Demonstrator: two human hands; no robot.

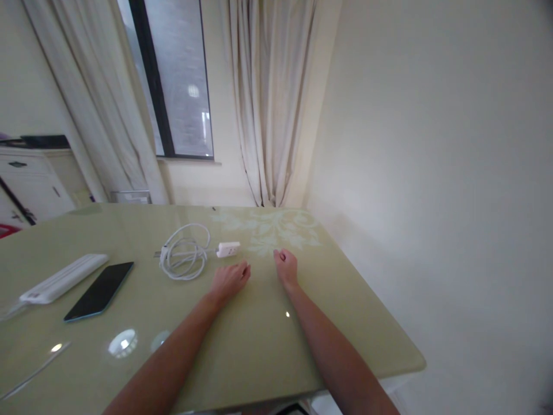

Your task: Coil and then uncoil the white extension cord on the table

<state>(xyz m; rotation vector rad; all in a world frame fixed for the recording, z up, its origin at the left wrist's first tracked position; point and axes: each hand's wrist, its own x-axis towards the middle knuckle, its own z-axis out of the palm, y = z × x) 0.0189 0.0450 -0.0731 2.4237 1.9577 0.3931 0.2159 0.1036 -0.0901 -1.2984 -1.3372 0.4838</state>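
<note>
My left hand [230,279] rests on the glossy green table [259,340], fingers loosely curled and together, with nothing in it. My right hand [286,266] lies a short way to its right, curled into a loose fist, also with nothing in it. Just beyond my left hand lies a small white charger plug [227,249] joined to a coiled white cable [185,253]. Further left, a black phone [100,291] lies face up beside a long white power bank [64,278].
A plain wall runs close along the table's right edge. Behind the table are a window with pale curtains [268,104] and, at the far left, a white cabinet [30,178]. Ceiling lights glare on the near left of the tabletop.
</note>
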